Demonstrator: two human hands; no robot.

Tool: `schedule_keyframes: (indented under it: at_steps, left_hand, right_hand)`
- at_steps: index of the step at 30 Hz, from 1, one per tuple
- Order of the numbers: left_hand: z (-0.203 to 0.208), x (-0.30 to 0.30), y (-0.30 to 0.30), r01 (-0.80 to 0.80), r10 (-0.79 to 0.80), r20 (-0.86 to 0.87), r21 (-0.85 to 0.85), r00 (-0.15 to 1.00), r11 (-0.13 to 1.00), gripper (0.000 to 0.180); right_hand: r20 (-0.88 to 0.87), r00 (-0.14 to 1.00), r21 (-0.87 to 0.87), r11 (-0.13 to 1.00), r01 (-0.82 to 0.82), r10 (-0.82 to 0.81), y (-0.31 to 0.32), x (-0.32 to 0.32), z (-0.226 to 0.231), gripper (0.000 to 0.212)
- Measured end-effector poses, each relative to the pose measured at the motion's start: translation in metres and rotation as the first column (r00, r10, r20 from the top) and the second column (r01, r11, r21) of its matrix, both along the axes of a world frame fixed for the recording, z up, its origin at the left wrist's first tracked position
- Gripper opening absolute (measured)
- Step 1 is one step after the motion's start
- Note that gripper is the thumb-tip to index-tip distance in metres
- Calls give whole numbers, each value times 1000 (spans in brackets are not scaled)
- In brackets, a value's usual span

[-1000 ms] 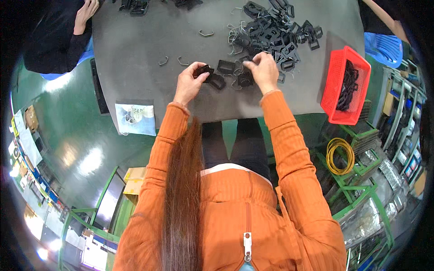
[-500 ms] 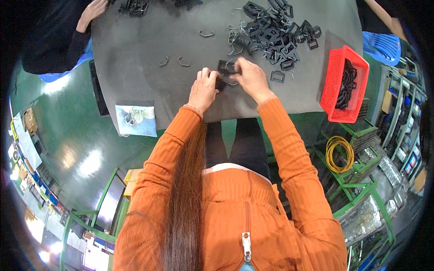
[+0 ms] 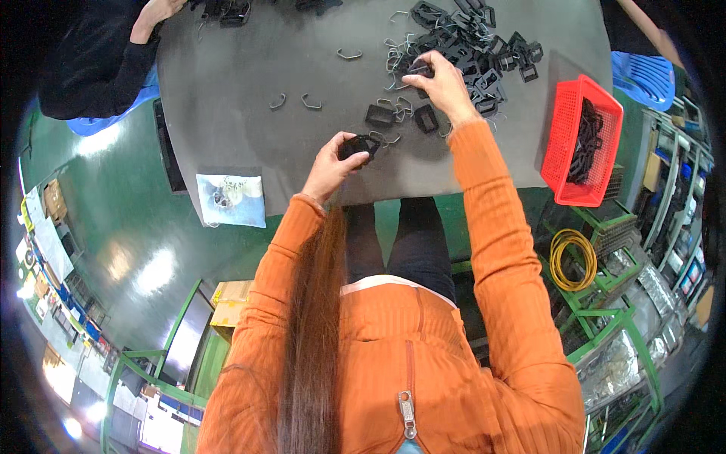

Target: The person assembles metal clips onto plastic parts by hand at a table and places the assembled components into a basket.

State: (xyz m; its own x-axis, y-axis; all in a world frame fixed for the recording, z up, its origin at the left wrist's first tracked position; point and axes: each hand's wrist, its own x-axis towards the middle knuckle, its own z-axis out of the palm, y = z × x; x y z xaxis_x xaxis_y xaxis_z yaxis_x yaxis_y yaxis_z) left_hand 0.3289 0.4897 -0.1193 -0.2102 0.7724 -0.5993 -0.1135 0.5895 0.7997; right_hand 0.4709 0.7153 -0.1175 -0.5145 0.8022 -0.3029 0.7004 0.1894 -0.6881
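Observation:
My left hand (image 3: pixel 330 168) is closed around a black plastic buckle (image 3: pixel 357 148) near the table's front edge, with a bent metal wire clip (image 3: pixel 390 139) beside it. Further up and to the right, my right hand (image 3: pixel 449 88) pinches another black plastic piece (image 3: pixel 420 69) at the edge of a heap of black buckles (image 3: pixel 454 53) and wire clips. Between my hands, a black rectangular piece (image 3: pixel 380 116) and a black frame (image 3: pixel 426 119) lie on the grey table (image 3: pixel 249 136). Loose wire clips (image 3: pixel 311 102) are scattered to the left.
A red plastic basket (image 3: pixel 560 147) holding black parts stands at the table's right edge. A printed pouch (image 3: pixel 240 204) lies at the front left corner. Another person's hand (image 3: pixel 160 10) is at the far left, and another person's arm (image 3: pixel 646 30) at the far right.
My hands were close together over the black parts. The right has moved up and right to the heap and now pinches a piece; the left has turned, showing its buckle.

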Motion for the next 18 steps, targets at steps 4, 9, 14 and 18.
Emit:
schedule_keyframes:
  at_steps: [4,9,14,18]
  left_hand:
    - [4,-4,9,-166,163,469,-37,868,986,23]
    - [4,-11,41,272,-203,-399,125,894,954,32]
    - [10,3,67,560,-416,-779,-101,469,822,46]
    - [7,12,75,594,-431,-841,-173,326,786,42]
  right_hand:
    - [317,942,174,970,-171,110,4,-15,-3,56]
    - [349,936,146,985,-90,34,-7,-8,8,47]
    - [231,973,-104,994,16,8,-39,48,4,49]
    - [339,917,25,977,213,-209,-79,40,11,53]
